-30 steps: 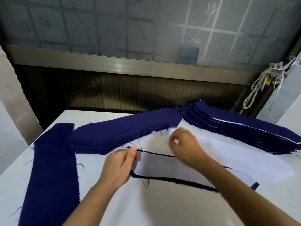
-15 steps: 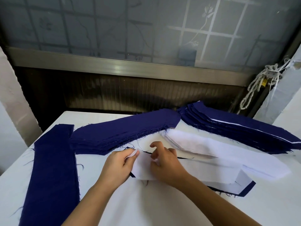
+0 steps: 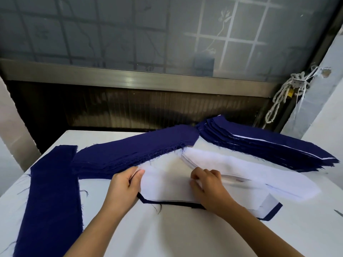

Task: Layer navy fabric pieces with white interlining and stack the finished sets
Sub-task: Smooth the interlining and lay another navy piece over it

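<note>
A white interlining piece (image 3: 167, 184) lies over a navy fabric piece (image 3: 167, 202), whose dark edge shows along the front and at the right end. My left hand (image 3: 123, 190) pinches the interlining's left end between thumb and fingers. My right hand (image 3: 207, 188) rests on the interlining with curled fingers pinching its surface. A pile of white interlining (image 3: 232, 164) lies just behind my right hand. A stack of plain navy pieces (image 3: 130, 153) sits behind my left hand. A stack of finished navy-and-white sets (image 3: 259, 145) lies at the back right.
A long navy strip pile (image 3: 50, 197) runs down the left of the white table (image 3: 176, 234). The table's far edge meets a dark wall panel under a frosted window. A knotted white rope (image 3: 285, 93) hangs at the right wall.
My right hand drew a white interlining piece from the pile toward me and laid it over the navy piece. My left hand took hold of its left end.
</note>
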Action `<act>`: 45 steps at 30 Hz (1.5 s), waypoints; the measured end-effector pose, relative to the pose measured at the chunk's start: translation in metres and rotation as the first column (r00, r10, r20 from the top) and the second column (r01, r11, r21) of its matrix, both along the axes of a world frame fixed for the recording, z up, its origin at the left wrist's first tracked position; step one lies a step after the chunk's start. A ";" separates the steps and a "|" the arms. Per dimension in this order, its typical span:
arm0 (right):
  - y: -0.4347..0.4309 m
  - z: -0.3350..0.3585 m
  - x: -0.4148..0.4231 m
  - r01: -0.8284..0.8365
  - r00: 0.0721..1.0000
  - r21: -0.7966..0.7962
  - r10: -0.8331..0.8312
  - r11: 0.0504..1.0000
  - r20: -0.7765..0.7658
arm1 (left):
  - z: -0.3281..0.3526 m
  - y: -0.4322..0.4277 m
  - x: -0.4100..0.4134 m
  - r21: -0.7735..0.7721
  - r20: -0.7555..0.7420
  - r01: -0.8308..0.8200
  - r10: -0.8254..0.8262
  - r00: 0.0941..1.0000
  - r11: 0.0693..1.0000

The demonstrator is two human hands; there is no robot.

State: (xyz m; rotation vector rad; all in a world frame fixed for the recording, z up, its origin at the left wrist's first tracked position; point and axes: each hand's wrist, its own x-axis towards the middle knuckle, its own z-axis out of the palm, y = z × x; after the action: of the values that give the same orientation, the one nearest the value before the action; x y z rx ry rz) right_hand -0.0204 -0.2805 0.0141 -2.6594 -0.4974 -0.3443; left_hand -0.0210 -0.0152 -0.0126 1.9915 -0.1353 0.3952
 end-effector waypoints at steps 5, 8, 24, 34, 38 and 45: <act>-0.043 0.009 -0.018 0.037 0.999 0.001 -0.037 0.999 0.007 | 0.001 0.001 0.000 0.007 -0.016 -0.064 0.064 0.998 0.998; -0.078 0.006 -0.030 0.127 0.992 -0.071 -0.128 0.989 -0.015 | 0.000 0.001 0.003 0.039 -0.033 -0.106 0.107 0.994 0.994; -0.128 -0.029 -0.032 0.502 0.821 0.061 -0.497 0.863 0.280 | 0.000 0.000 0.006 0.112 -0.073 -0.159 0.168 0.983 0.981; -0.127 -0.011 -0.046 0.552 0.685 0.654 -0.728 0.517 -0.003 | 0.004 0.001 0.005 0.092 -0.133 -0.224 0.235 0.963 0.970; -0.127 -0.018 -0.044 0.631 0.689 0.550 -0.721 0.548 -0.073 | 0.006 -0.001 0.006 0.276 -0.110 -0.273 0.312 0.944 0.922; -0.131 -0.027 -0.038 0.661 0.685 0.449 -0.727 0.601 -0.035 | 0.006 -0.007 0.005 0.377 -0.085 -0.292 0.347 0.934 0.879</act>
State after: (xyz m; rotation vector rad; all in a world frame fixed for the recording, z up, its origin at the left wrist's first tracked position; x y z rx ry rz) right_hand -0.0585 -0.4118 -0.0129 -2.2641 0.5854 -0.7887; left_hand -0.0159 -0.0219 -0.0063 2.4087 0.2417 0.4538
